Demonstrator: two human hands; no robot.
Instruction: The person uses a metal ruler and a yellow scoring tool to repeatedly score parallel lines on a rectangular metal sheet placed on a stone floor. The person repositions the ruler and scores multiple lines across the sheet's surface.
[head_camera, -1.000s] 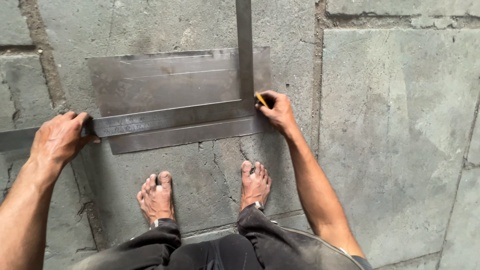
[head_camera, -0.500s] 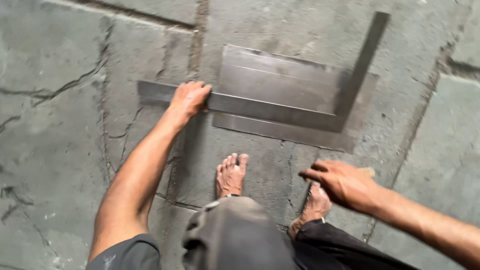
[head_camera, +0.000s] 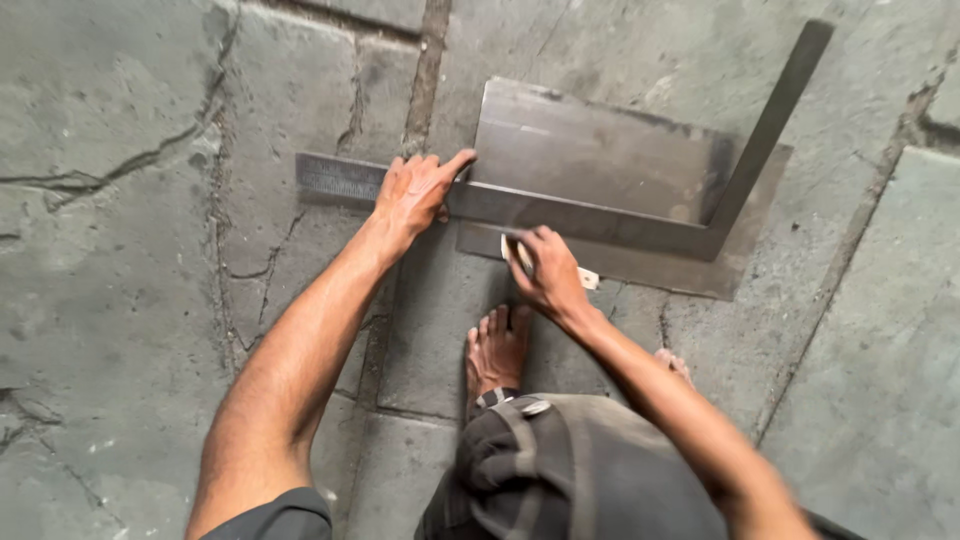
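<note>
Centre frame — left hand (head_camera: 418, 190) flat, fingers spread, pinning steel square (head_camera: 560, 210) onto metal sheet (head_camera: 600, 160) on stone floor (head_camera: 120, 300). Right hand (head_camera: 548, 272), fingers clamped on pale marker (head_camera: 585, 278), sits just below square's long blade — blade running left-right.

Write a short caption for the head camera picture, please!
Left hand presses a steel L-square onto a metal sheet on the stone floor; right hand holds a small marking tool.

Cracked grey stone slab floor (head_camera: 120, 300) w/ dirt-filled joints (head_camera: 432, 40), flat even daylight, no furniture.
</note>
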